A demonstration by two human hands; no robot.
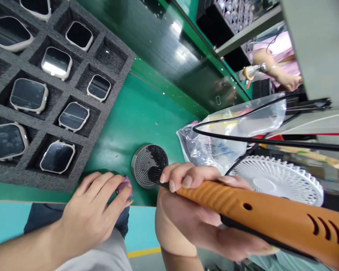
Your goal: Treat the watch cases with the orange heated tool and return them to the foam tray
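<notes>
My right hand (186, 210) is shut around an orange slotted tool handle (262, 210), which runs off the right edge. Its black front end (155, 174) reaches over a round metal bristle holder (148, 165) on the green mat (135, 113), and I cannot tell whether they touch. My left hand (96, 210) lies near the mat's front edge. Its fingertips pinch a small purple object (124, 187), mostly hidden by the fingers. A black foam tray (73, 124) with several dark-screened smartwatch bodies (28, 95) lies just beyond my left fingers.
A crumpled clear plastic bag (214, 146) and black cables (251, 139) lie right of the holder, beside a white fan (274, 180). A co-worker's arm (279, 71) in a pink sleeve shows at the upper right, past a grey panel (316, 45).
</notes>
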